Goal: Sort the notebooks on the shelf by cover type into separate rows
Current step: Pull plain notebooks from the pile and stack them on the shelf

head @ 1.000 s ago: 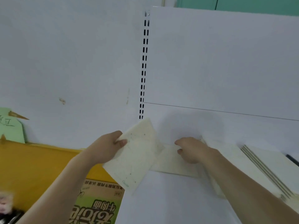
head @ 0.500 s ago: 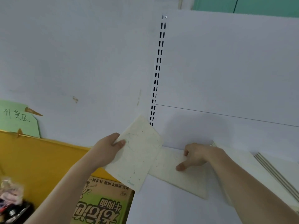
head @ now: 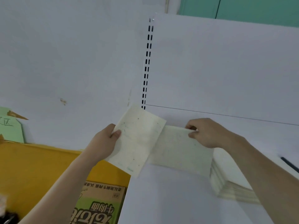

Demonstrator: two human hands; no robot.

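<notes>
My left hand point(head: 106, 140) holds a cream notebook with a speckled cover point(head: 139, 143) by its left edge, tilted above the left end of the white shelf point(head: 161, 199). My right hand point(head: 205, 132) pinches the far edge of a second cream speckled notebook point(head: 181, 151). That one is the top of a stack of like notebooks point(head: 226, 186) on the shelf. The held notebook overlaps the left edge of the stack's top one.
A white back panel with a slotted upright point(head: 148, 65) rises behind the shelf. Left of the shelf sit a yellow surface point(head: 32, 167), a green and brown cardboard box point(head: 100, 206) and a green paper sign point(head: 9, 126). A dark strip point(head: 289, 164) lies at the right edge.
My right hand lifted from pressing flat on the shelf notebook to pinching its far edge. The stack now shows squarer to the shelf. My left hand keeps its notebook, slightly higher.
</notes>
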